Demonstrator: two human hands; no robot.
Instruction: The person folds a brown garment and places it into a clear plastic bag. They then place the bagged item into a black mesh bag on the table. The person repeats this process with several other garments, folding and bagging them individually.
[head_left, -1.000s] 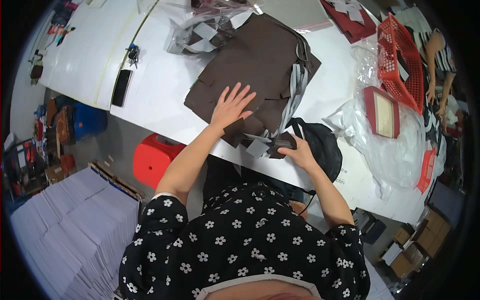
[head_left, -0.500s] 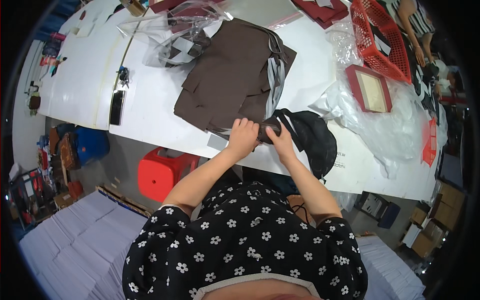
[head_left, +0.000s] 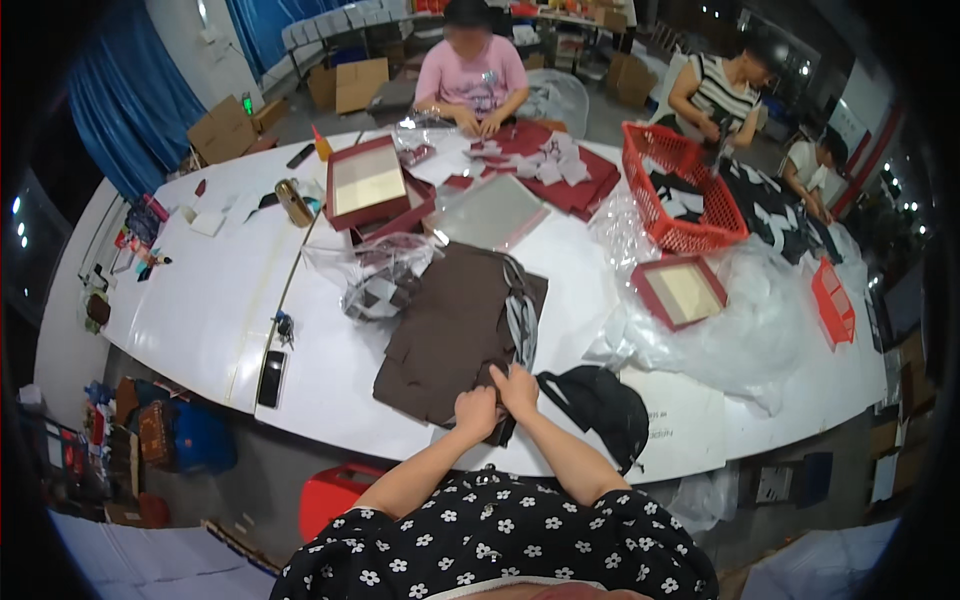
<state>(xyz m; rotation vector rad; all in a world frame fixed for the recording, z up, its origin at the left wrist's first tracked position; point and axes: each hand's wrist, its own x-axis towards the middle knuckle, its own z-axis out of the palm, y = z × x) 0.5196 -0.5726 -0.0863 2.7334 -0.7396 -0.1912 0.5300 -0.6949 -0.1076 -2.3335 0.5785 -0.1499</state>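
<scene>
At the near edge of the white table, the left hand and the right hand are pressed side by side on the near corner of a stack of brown cut sheets — fingers curled onto it. Whether anything is pinched cannot be told. A black bag lies at 3 o'clock of the hands; a crumpled clear plastic bag sits at 11 o'clock — beside the stack.

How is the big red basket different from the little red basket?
The big red plastic basket stands mid-table, holding dark and white pieces; the little red plastic basket sits near the right edge on clear plastic sheeting, its contents too small to tell. Both are red latticed plastic.
</scene>
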